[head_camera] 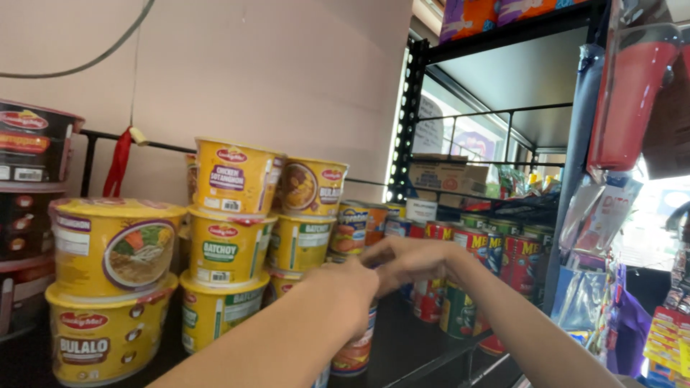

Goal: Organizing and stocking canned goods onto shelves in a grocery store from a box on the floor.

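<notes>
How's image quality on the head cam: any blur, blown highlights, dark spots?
Head view: both the left hand and right hand are motion-blurred, fingers indistinct; the yellow noodle cups are sharp and evenly lit; the window behind the black shelf frame is blown out; the red object at the right edge is soft and too close; the bottom-left corner falls dark.

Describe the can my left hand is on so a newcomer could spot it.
Start at the stacks of yellow noodle cups on the dark shelf. Just right of them, the left hand covers an orange-red labelled can. It stands nearest the front edge, ahead of the red cans behind.
</notes>
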